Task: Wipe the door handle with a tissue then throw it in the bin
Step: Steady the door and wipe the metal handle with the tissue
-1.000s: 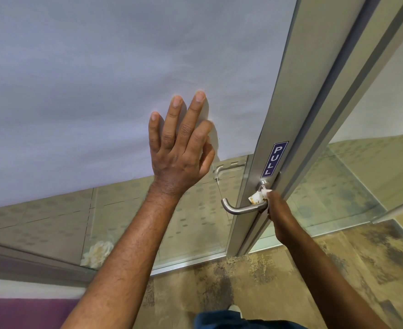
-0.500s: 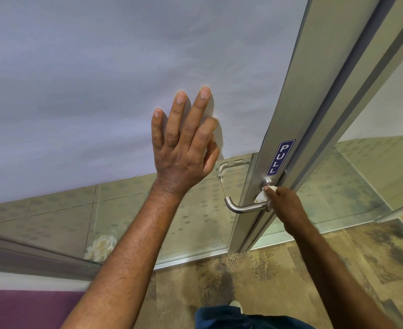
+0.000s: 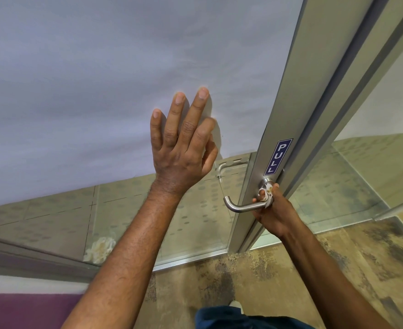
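Right hand (image 3: 272,210) grip clenched, tissue (image 3: 268,193) on door handle (image 3: 242,206); left hand (image 3: 181,148) released, flat.

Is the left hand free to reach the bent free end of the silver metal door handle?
Probably yes. The left hand rests flat on the frosted glass panel, holding nothing, and the silver metal door handle has its bent end uncovered.

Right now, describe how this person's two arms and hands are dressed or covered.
Both are bare. The left hand and its forearm show no sleeve, glove, watch or ring; the forearm has visible hair. The right hand and its forearm are likewise uncovered, with no sleeve, glove or wristwear in view. No upper-arm clothing enters the frame.
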A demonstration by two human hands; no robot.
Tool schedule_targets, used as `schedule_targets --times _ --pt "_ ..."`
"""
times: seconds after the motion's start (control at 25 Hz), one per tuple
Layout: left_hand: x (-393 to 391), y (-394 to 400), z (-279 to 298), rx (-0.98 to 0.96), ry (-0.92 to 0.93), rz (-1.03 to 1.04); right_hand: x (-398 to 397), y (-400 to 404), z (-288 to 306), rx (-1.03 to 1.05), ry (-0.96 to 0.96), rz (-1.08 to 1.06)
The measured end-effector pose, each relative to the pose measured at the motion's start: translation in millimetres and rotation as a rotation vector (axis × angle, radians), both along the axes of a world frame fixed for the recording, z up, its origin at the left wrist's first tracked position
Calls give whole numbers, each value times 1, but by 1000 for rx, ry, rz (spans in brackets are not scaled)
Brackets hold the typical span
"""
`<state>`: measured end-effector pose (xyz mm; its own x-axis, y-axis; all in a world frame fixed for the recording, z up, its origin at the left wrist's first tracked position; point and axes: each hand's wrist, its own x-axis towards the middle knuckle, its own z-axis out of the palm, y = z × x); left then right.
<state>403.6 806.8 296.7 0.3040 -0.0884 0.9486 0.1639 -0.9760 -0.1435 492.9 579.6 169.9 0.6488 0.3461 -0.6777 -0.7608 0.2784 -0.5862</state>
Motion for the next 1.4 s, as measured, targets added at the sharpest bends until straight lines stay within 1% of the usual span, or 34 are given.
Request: schedule_targets --times 0.08,0.16,0.2,0.28,0.32,0.36,0.4,0.48,0.52,0.56,0.64,0.76,0.84,0.92,1.0,1.16,1.24,1.4 --pt "0 0 0 6 -1 1 -2 2 4 -187 -128 7" --pt "0 1 0 12 -6 2 -8 4 8 -406 -303 68" --pt "0 1 0 12 -9 2 -12 3 8 -550 -430 148" --pt "1 1 -1 13 -14 3 -21 0 3 -922 -740 347" --pt "1 1 -1 14 -15 1 -23 -2 3 -1065 -870 391" --pt "1 1 -1 16 -16 0 -23 -4 6 -1154 -973 392" --pt "1 1 -1 20 -17 1 -18 -5 9 -1213 -1039 390" --pt "1 1 0 21 -17 1 -5 -6 12 -1291 -1042 447" --pt "1 1 -1 19 -16 0 1 -7 12 -1293 -1002 474" --pt "1 1 -1 19 -16 1 2 -7 9 -1239 -945 475" --pt "2 1 -1 22 -18 7 0 -5 4 -964 -777 365" --pt "1 1 0 22 -15 0 1 -3 2 -446 -359 141" --pt "1 1 0 24 -11 -6 1 -3 1 -168 -124 95" --pt "0 1 0 30 -14 -15 -3 -2 -1 -15 -44 58" --pt "0 1 0 38 -17 -18 -13 -3 -4 49 -19 34" --pt "2 2 -1 37 -24 -25 -30 -9 -9 82 -18 26" --pt "2 2 -1 42 -26 -30 -31 -8 -8 37 -54 4" --pt "1 1 0 40 -23 -32 -18 0 -1 -135 -140 -30"
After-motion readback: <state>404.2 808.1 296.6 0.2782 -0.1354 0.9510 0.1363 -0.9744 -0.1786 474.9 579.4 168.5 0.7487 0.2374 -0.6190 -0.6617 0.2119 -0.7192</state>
